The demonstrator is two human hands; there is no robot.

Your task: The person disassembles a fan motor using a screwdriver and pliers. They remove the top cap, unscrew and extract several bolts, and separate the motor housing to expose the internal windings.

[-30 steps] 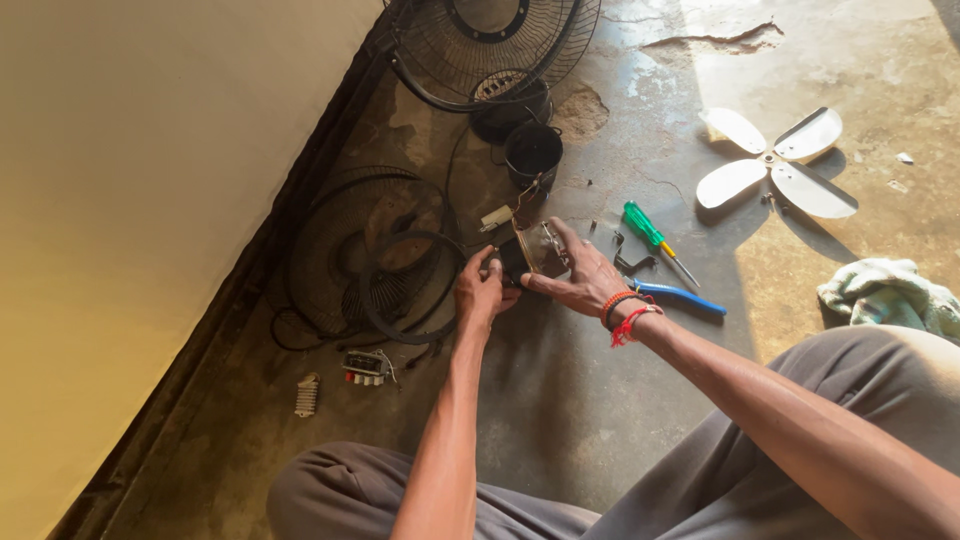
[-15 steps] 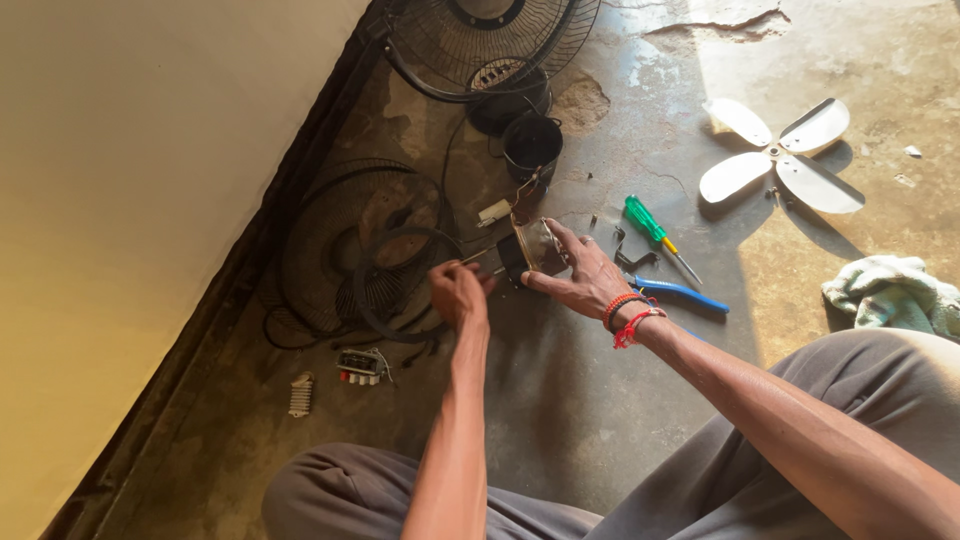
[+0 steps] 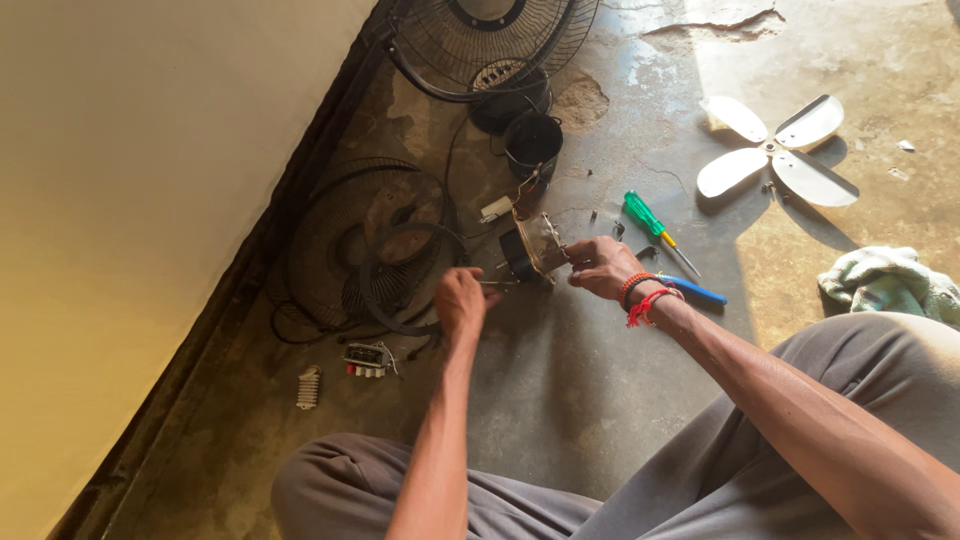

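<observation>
A small fan motor (image 3: 533, 246) with a metal plate and dark body stands on the concrete floor, wires running up from it. My right hand (image 3: 600, 266), with red thread bands on the wrist, grips the motor's right side. My left hand (image 3: 462, 300) is just left of the motor, fingers closed around a thin metal shaft or tool (image 3: 498, 284) that points at the motor's lower left.
A green-handled screwdriver (image 3: 650, 222) and blue-handled pliers (image 3: 690, 290) lie right of my hand. White fan blades (image 3: 770, 152), a cloth (image 3: 885, 280), wire fan guards (image 3: 375, 250) (image 3: 485, 40), a black cup-shaped housing (image 3: 532, 142), a switch block (image 3: 366, 358) and small screws lie around. A wall runs along the left.
My left hand has drawn back from the motor, down and to the left, with a thin shaft now showing between it and the motor. My right hand stays on the motor.
</observation>
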